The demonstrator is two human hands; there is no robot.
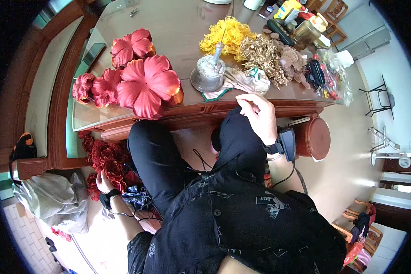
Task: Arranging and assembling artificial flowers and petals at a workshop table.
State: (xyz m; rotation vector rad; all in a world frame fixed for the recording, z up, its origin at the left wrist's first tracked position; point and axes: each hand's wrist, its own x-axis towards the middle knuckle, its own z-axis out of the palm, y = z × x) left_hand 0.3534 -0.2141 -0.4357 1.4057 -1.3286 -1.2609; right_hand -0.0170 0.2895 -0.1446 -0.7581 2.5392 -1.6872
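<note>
Head view shows left hand (104,182) at ruffled dark-red flowers (108,157), grip unclear; right hand (261,118) half-open, empty.

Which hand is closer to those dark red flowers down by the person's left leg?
The left. The left hand is right at the dark red flowers; the right hand is well away to their right, by the table's front edge.

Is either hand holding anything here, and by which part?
The left hand is at the dark red flowers, but whether it grips one cannot be told. The right hand shows nothing held.
</note>
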